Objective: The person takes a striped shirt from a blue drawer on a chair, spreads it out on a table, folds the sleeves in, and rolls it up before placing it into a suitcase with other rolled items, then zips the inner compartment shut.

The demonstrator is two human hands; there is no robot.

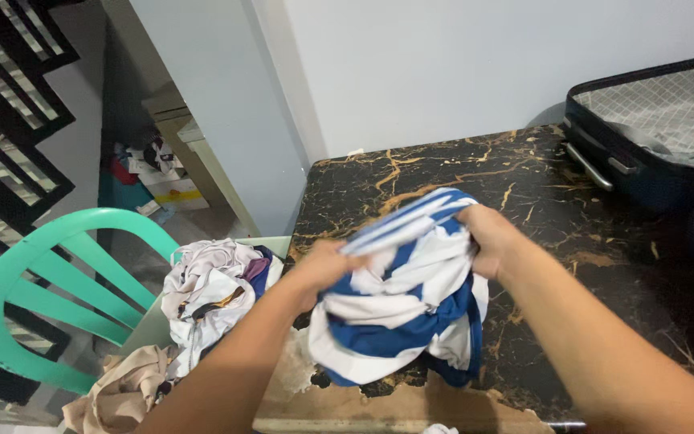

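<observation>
Two hands bunch one blue-and-white striped garment [403, 297] above a black marble-patterned surface [540, 185].

Largest first: the one surface lies under and beyond the fingers; one open dark suitcase [652, 128] sits well to the right of them; one green plastic chair [50, 289] stands far to their left, with one heap of mixed clothes [206, 293] just left of the left hand [327, 269]. The left hand's fingers are closed, pinching the cloth's upper edge; the right hand [487, 237] curls its fingers into the fabric opposite. Handling it well likely means gripping matching edges and drawing the cloth flat.
</observation>
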